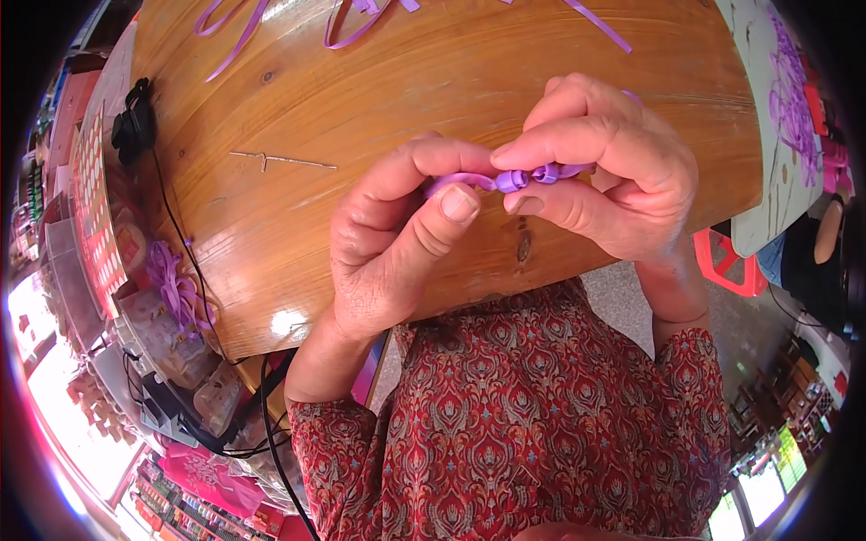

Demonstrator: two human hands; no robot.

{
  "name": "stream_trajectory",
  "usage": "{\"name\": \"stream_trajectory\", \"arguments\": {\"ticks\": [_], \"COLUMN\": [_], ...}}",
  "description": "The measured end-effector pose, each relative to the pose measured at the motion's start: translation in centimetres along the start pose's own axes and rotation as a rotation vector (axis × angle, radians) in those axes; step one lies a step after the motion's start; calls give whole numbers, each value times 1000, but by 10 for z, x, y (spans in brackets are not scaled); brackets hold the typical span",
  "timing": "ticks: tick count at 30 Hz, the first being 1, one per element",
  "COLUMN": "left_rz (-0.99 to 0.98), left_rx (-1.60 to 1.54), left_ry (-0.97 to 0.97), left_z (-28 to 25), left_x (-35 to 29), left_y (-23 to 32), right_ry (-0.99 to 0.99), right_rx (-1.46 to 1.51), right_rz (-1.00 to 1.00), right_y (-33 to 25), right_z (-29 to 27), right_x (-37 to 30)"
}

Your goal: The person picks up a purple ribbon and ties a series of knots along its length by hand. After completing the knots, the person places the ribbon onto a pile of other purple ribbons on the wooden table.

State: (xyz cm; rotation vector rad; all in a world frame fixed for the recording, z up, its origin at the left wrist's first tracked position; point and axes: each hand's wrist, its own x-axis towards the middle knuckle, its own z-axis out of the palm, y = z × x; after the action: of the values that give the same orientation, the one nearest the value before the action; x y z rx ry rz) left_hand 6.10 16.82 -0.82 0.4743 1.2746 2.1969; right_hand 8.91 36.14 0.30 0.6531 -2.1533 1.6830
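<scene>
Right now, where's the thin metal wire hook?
In the head view the thin metal wire hook lies flat on the wooden table, left of the left hand, below the loose purple ribbon strips.

A round wooden bench (361, 117) with a glossy, knotted grain carries the things. Loose purple ribbon strips (236, 36) lie along its far edge. A thin metal wire hook (281, 160) lies flat near the middle left. A black clip (133, 122) sits at the left rim, and a black cable (176, 225) runs from it along that edge.
</scene>
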Motion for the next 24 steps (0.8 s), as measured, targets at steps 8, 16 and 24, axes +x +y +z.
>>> {"name": "stream_trajectory", "arguments": {"ticks": [8, 16, 24], "left_rz": [-68, -60, -108], "left_rx": [-59, -76, -61], "left_ry": [-7, 8, 99], "left_z": [-5, -6, -4], "left_x": [-3, -1, -1], "left_y": [0, -3, -2], "right_ry": [23, 40, 24], "right_rx": [-1, 63, -38], "right_rz": [57, 190, 157], "right_y": [0, -3, -3], "right_z": [1, 3, 4], "right_x": [-1, -1, 0]}}
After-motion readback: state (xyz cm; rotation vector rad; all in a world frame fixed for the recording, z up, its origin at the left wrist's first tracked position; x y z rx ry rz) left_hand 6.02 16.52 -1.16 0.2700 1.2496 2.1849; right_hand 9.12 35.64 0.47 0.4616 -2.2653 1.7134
